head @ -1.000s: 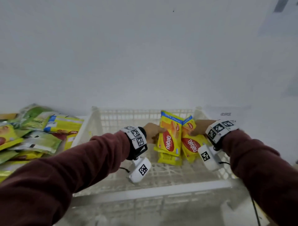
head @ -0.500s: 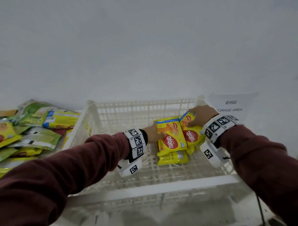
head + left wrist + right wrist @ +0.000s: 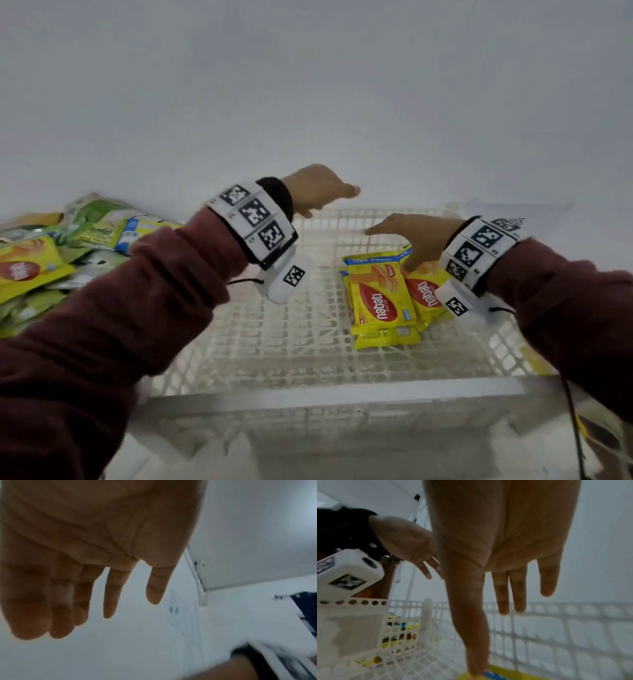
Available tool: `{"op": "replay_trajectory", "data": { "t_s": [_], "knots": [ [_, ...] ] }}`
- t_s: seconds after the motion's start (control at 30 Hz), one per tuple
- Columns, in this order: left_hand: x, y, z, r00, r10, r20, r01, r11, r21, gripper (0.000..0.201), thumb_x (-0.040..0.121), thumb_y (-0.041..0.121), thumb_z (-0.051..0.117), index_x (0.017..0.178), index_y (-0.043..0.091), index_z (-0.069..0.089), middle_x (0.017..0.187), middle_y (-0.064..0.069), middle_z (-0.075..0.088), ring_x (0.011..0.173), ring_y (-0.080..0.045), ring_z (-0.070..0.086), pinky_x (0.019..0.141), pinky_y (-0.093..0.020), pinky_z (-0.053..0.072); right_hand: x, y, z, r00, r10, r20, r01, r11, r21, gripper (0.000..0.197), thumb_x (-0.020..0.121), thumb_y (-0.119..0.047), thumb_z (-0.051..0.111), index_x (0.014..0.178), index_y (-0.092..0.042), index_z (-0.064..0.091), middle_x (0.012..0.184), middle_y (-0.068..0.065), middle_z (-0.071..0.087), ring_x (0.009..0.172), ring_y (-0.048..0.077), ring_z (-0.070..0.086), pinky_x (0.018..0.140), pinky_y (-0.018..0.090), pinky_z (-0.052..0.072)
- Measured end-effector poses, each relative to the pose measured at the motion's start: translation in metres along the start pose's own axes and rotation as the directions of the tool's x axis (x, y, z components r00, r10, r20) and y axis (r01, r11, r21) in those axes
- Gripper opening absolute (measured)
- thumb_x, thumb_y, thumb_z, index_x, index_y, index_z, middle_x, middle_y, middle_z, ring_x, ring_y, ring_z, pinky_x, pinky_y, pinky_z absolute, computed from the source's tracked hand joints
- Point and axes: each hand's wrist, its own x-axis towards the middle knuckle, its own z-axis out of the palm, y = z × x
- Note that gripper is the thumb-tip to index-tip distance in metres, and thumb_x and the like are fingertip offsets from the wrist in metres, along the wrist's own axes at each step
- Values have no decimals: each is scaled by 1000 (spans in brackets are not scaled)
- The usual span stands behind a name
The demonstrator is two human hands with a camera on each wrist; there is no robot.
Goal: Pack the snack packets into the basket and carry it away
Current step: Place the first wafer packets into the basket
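Note:
A white lattice basket [image 3: 308,394] stands in front of me. Several yellow wafer packets [image 3: 380,294] lie stacked at its right side. My right hand [image 3: 407,236] hovers just above them with straight, spread fingers [image 3: 510,592], and its thumb tip reaches down to a packet [image 3: 498,674]. My left hand [image 3: 318,192] is lifted above the basket's far left rim, fingers [image 3: 109,595] straight and holding nothing. A heap of green and yellow snack packets [image 3: 51,253] lies left of the basket.
A plain white wall fills the background. A white sheet of paper [image 3: 513,209] lies behind the basket's far right corner. Something yellow [image 3: 537,359] shows past the basket's right wall.
Both hands have let go of the yellow packets, which now lie flat in the basket. The left hand has risen up and to the left; the right hand has lifted slightly.

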Motion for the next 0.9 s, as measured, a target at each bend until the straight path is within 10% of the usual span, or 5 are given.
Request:
{"op": "replay_trajectory", "data": {
  "t_s": [0.1, 0.3, 0.67, 0.9],
  "knots": [
    [-16, -7, -62, 990, -20, -136, 10, 997, -77, 44, 91, 41, 50, 123, 10, 53, 113, -3, 53, 97, -20, 53, 72, -26, 44, 13, -17, -11, 986, -108, 129, 124, 985, -122, 91, 76, 1, 66, 146, -28, 18, 149, 4, 26, 137, 21, 27, 97, 25, 32],
    [-33, -76, -122, 961, -276, -29, 277, 951, 139, 45, 93, 40, 45, 130, 16, 47, 121, -4, 53, 102, -24, 54, 87, -32, 41, 30, -35, 21, 968, -172, 185, 252, 715, -652, 69, 94, -22, 47, 145, -41, 5, 156, 2, 8, 141, 22, 20, 110, 42, 23],
    [-17, -154, -49, 931, -338, -136, 350, 934, 75, 67, 96, 41, 39, 148, 12, 8, 151, -15, 25, 134, -31, 34, 102, -32, 31, 34, -45, 29, 930, -279, 241, 365, 614, -700, 57, 92, -16, 50, 141, -31, 25, 156, -3, 5, 143, 17, 11, 115, 42, 13],
    [-6, -167, -39, 919, -326, -221, 314, 945, -89, 50, 99, 27, 38, 142, 8, 22, 132, -26, 45, 108, -38, 52, 86, -37, 40, 35, -50, 5, 926, -323, 195, 361, 608, -707, 46, 82, -17, 60, 123, -31, 46, 135, -11, 44, 133, 13, 30, 113, 36, 13]
  ]
}}
